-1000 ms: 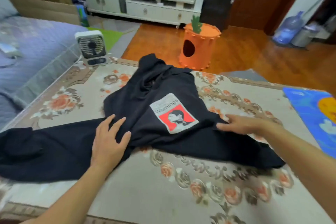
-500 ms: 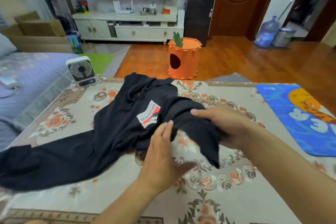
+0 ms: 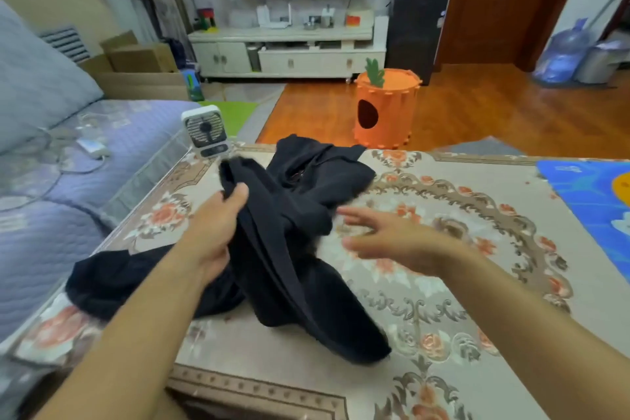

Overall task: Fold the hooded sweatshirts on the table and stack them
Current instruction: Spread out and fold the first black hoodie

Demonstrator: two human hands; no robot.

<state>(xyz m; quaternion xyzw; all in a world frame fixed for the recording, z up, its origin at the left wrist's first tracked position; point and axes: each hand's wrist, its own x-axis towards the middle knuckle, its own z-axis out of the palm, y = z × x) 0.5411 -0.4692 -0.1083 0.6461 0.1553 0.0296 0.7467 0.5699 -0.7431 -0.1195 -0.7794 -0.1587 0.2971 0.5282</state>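
- Head view, worktop: the worktop (image 3: 477, 300) carries a floral patterned cloth. One black hooded sweatshirt (image 3: 289, 249) lies on its left half in a loose, bunched heap, unfolded. One part trails toward the near left edge, another toward the near centre. No second sweatshirt and no finished stack are in view.
- Head view, left hand: the left hand (image 3: 218, 232) grips a raised bunch of the fabric, thumb and fingers curled round it, lifting that part clear of the worktop.
- Head view, right hand: the right hand (image 3: 385, 235) is blurred, fingers spread and relaxed, just beside the right edge of the heap. It holds nothing; whether the fingertips touch the cloth cannot be told.
- Head view, surroundings: a small white fan (image 3: 205, 131) stands at the far left corner of the worktop, near the garment. A blue mat (image 3: 586, 191) lies at the right edge, well apart. An orange carrot-shaped tub (image 3: 385, 109) stands on the floor beyond.
- Handling, judged: the fabric appears soft, limp and fairly thick, of moderate weight and not fragile. It will sag and crumple from any single hold, so it needs spreading flat first.
- Hold points, judged: take it at the shoulders or at the hem corners, one per hand. Which part the left hand now holds cannot be told.
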